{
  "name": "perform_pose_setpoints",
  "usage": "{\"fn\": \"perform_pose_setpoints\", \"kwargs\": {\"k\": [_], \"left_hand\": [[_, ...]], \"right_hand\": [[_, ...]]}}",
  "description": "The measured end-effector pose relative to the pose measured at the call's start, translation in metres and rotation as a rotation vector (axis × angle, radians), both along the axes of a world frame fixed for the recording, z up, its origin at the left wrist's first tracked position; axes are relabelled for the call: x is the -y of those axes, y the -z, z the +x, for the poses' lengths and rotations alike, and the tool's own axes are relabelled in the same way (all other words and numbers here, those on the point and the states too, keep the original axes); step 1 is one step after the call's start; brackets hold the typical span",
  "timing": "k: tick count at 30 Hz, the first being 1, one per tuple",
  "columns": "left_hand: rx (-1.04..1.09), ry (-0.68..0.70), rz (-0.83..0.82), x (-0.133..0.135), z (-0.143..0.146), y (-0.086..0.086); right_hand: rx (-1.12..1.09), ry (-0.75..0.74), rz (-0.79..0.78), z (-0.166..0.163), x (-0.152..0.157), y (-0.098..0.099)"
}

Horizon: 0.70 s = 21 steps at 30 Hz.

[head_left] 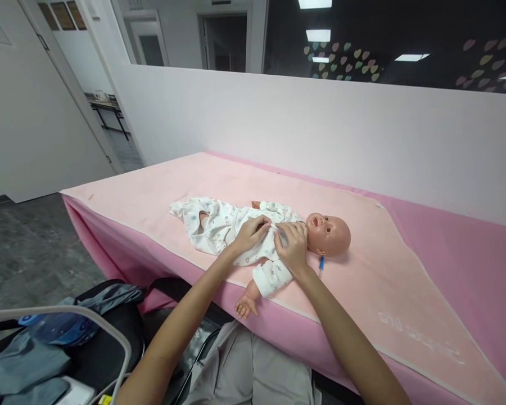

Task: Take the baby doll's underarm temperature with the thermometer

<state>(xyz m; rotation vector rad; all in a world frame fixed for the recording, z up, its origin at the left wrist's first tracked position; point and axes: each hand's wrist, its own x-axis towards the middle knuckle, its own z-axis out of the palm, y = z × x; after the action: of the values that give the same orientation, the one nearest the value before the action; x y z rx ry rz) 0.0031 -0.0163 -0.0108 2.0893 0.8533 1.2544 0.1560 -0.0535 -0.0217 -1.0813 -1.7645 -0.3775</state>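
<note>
A baby doll (329, 235) lies on its back on the covered table, its head to the right. It wears a white patterned outfit (219, 225) with long sleeves and legs. Both of my hands meet over the doll's chest. My left hand (251, 234) pinches the cloth at the front of the outfit, thumb and fingers together. My right hand (293, 244) grips the same front just below the doll's neck, fingers bent. Which small part of the cloth lies between the fingertips is hard to make out. One bare doll hand (247, 302) hangs near the table's front edge.
A pink sheet (459, 247) and a paler mat (383, 281) cover the table. Beside the doll's head lies a blue-capped pen-like item (321, 264). At lower left, a black chair (109, 332) bears grey cloth and a water bottle (63, 329). A white wall (320, 124) stands behind.
</note>
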Motion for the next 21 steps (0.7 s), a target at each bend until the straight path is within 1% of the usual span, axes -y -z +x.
{"fn": "perform_pose_setpoints", "kwargs": {"k": [3, 7, 13, 16, 21], "left_hand": [[0.061, 0.064, -0.053, 0.002, -0.001, -0.001], [0.107, 0.115, -0.108, 0.002, -0.003, -0.002], [0.063, 0.207, -0.162, -0.007, -0.004, 0.001], [0.059, 0.228, -0.223, -0.008, -0.007, -0.002], [0.023, 0.343, -0.317, -0.006, -0.011, -0.012]], "right_hand": [[-0.003, 0.006, 0.002, 0.0, 0.0, 0.0], [-0.005, 0.015, -0.006, 0.0, -0.001, 0.001], [-0.016, 0.011, -0.003, 0.001, -0.001, 0.002], [-0.021, 0.007, -0.007, 0.0, -0.001, 0.002], [-0.024, -0.008, -0.013, 0.001, -0.001, 0.002]]}}
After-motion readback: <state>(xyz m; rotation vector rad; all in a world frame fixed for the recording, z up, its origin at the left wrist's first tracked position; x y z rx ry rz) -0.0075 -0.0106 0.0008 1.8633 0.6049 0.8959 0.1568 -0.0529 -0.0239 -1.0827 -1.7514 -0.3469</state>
